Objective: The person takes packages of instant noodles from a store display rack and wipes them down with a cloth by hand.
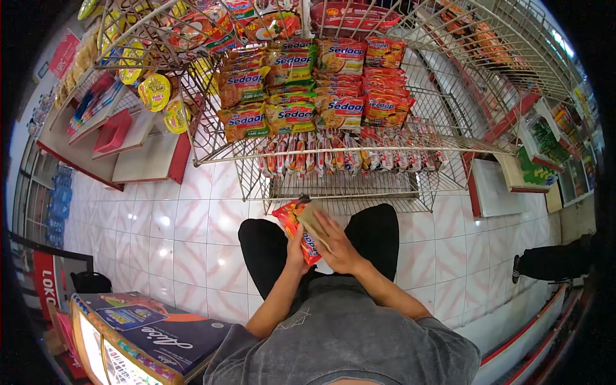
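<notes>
Above my lap, my left hand [296, 255] grips a red instant noodle packet [287, 213] from its side. My right hand [340, 251] presses a tan folded piece, which looks like a cloth [312, 222], against the packet's face. Part of the packet is hidden under the tan piece and my fingers. In front of me, a wire rack [359, 151] carries rows of noodle packets: brown-green ones [244, 122], yellow-green ones [290, 118], orange ones [339, 112] and red ones [387, 110]. Below them, more packets [353, 153] stand on edge.
Yellow noodle cups [154, 92] hang at the rack's left. Blue bottles [59, 196] stand far left. A dark-topped Aice cabinet [160, 333] is beside me at lower left. Another person's leg [555, 262] shows at right. White tiled floor [186, 224] surrounds me.
</notes>
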`<state>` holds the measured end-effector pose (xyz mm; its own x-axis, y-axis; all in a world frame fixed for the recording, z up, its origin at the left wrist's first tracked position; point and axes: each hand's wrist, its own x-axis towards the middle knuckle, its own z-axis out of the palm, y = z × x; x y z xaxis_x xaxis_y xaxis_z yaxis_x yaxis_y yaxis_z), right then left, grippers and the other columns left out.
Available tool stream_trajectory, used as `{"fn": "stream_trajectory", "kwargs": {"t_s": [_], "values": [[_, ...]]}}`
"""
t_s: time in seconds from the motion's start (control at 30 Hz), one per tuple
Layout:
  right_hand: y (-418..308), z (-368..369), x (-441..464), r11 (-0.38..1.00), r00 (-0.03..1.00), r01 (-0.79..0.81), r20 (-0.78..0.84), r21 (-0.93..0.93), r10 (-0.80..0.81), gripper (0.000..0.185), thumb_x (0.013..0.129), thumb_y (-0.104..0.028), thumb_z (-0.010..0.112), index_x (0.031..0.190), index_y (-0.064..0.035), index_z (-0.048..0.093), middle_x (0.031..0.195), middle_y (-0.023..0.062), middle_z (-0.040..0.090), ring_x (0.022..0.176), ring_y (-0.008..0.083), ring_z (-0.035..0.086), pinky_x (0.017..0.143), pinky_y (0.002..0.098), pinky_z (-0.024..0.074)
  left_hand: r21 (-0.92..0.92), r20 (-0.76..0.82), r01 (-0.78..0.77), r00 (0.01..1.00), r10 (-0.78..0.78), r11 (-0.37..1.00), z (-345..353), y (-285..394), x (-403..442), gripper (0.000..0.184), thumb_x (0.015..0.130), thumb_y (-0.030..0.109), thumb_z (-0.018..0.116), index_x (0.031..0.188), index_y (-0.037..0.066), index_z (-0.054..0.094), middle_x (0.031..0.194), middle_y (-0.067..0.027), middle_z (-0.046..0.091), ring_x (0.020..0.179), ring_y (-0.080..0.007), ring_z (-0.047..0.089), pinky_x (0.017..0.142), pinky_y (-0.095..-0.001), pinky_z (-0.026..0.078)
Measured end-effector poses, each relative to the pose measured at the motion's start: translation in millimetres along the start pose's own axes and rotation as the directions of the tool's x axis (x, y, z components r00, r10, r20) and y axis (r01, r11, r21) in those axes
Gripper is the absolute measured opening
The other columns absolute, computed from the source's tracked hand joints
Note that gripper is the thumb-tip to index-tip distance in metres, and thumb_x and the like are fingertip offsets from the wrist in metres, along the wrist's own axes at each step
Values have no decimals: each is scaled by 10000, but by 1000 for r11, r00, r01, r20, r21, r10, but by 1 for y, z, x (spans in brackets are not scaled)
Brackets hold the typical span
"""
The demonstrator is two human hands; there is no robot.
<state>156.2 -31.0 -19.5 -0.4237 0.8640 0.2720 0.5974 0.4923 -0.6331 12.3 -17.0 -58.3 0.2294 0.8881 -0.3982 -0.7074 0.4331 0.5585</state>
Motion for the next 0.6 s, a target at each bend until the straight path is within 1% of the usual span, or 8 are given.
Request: {"fn": "stream_trajectory", "kwargs": {"t_s": [0.03, 0.13, 0.2, 0.33, 0.37, 0.47, 0.5, 0.6], "values": [[-3, 1, -1, 995, 999, -25, -34, 96, 29, 482, 956, -270, 416, 1394, -76, 370, 1484, 194, 226, 1378, 360, 202, 1072, 470, 233, 44, -7, -18, 1000, 18, 999, -3, 1, 0, 465, 944, 366, 472, 1291, 61, 422, 1159, -95, 581, 1011, -223, 603, 856, -374, 507], [-4, 2, -3, 870, 975, -141, -87, 472, 206, 461, 971, -262, 405, 1392, -77, 373, 1490, 184, 221, 1388, 289, 211, 1072, 384, 257, 125, 51, 1, 999, -8, 992, -3, 14, -4, 431, 912, 259, 539, 1262, 29, 436, 1117, -127, 590, 961, -229, 625, 825, -371, 526], [21, 26, -13, 757, 940, -213, -81, 618, 331, 455, 981, -286, 395, 1370, -51, 390, 1441, 163, 314, 1329, 244, 308, 1039, 336, 301, 167, 113, 40, 992, -60, 985, -9, 17, -3, 438, 899, 251, 553, 1252, 19, 440, 1109, -127, 594, 954, -233, 629, 826, -371, 527], [33, 20, -14, 413, 778, -399, 63, 818, 626, 461, 994, -344, 374, 1298, -4, 443, 1262, 92, 506, 1132, 158, 483, 950, 293, 389, 343, 121, 101, 981, -150, 934, -5, 7, -11, 404, 883, 224, 580, 1195, -13, 480, 1071, -109, 612, 916, -199, 636, 794, -328, 531], [29, 10, -10, 267, 768, -360, 122, 894, 629, 479, 990, -357, 401, 1312, -3, 419, 1218, 57, 525, 1097, 127, 486, 947, 279, 388, 512, 86, 45, 991, -103, 858, -17, -4, -1, 340, 892, 198, 581, 1146, -22, 522, 1003, -85, 631, 862, -163, 640, 761, -300, 529], [18, 5, -6, 326, 742, -311, 13, 893, 670, 476, 989, -384, 385, 1251, 2, 478, 1152, 60, 565, 1012, 125, 527, 891, 277, 423, 538, 58, -66, 997, 41, 840, -8, 2, 1, 277, 901, 167, 577, 1103, -21, 554, 952, -67, 640, 829, -143, 639, 734, -284, 528], [20, 6, -9, 257, 739, -372, 116, 892, 664, 488, 986, -388, 397, 1278, -1, 457, 1188, 62, 544, 1061, 125, 501, 914, 274, 408, 488, 34, -84, 996, 77, 869, -4, 7, 4, 290, 911, 169, 570, 1125, -23, 535, 979, -82, 635, 838, -139, 638, 735, -282, 534], [14, 12, -21, 271, 706, -522, 232, 809, 669, 501, 982, -388, 410, 1304, -5, 434, 1222, 58, 523, 1111, 129, 472, 943, 274, 390, 326, 29, -210, 977, 212, 922, 2, 24, 6, 300, 923, 171, 557, 1147, -25, 517, 1008, -92, 629, 843, -143, 640, 741, -291, 542]]}}
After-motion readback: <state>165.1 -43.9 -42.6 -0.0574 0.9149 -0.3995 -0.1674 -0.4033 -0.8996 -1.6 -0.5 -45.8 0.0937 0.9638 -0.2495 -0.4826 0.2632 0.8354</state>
